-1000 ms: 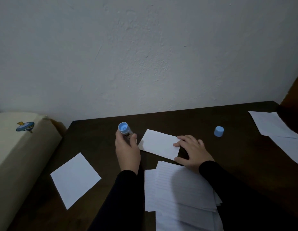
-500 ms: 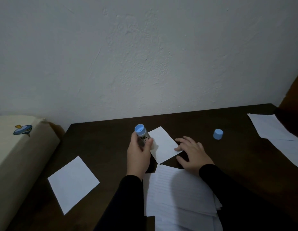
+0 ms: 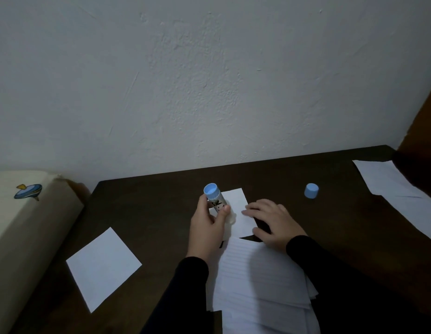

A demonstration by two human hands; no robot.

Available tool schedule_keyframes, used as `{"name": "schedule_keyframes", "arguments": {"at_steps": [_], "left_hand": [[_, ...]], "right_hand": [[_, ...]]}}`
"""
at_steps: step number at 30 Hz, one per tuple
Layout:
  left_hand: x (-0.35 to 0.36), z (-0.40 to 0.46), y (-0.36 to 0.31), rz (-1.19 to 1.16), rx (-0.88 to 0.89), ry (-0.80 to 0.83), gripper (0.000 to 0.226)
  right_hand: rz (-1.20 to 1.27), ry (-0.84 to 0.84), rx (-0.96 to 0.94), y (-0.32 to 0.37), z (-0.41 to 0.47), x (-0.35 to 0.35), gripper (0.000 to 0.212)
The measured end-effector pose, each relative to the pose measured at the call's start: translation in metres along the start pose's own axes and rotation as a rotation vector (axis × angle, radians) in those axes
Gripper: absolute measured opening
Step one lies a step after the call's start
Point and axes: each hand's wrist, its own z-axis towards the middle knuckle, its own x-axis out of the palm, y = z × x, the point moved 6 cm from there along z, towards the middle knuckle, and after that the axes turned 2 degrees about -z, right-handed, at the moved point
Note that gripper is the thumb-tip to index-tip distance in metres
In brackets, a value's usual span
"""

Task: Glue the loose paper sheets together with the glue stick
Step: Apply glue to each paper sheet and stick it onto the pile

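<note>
Glue stick [image 3: 215, 201] now over small sheet [image 3: 241, 213] — cap [image 3: 311, 190] apart, lined stack [image 3: 260, 280] near

Dim, bluish, grainy view; soft shadow over stacked white lined paper sheets [image 3: 262, 280]; wide-angle bending at edges

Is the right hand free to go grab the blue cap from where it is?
Probably yes: the right hand rests flat on the small sheet, holding nothing, and only bare table lies between it and the blue cap.

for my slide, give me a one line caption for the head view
Left hand presses an uncapped glue stick onto a small paper sheet steadied by the right hand.
</note>
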Motion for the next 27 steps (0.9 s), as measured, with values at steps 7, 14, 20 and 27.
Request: {"name": "schedule_keyframes", "arguments": {"at_steps": [7, 14, 20, 27], "left_hand": [[0.012, -0.005, -0.005, -0.024, 0.028, 0.071, 0.023], [0.024, -0.012, -0.011, 0.059, 0.093, 0.159, 0.025], [0.031, -0.01, -0.008, 0.188, 0.109, 0.244, 0.02], [0.015, -0.001, -0.007, 0.257, 0.101, 0.209, 0.029]], "right_hand": [[-0.074, 0.016, 0.039, -0.005, 0.003, 0.003, 0.051], [-0.029, 0.042, 0.026, -0.005, 0.005, 0.003, 0.055], [-0.019, 0.021, 0.024, -0.006, 0.004, 0.002, 0.038], [-0.049, 0.057, 0.038, -0.007, 0.006, 0.003, 0.051]]}}
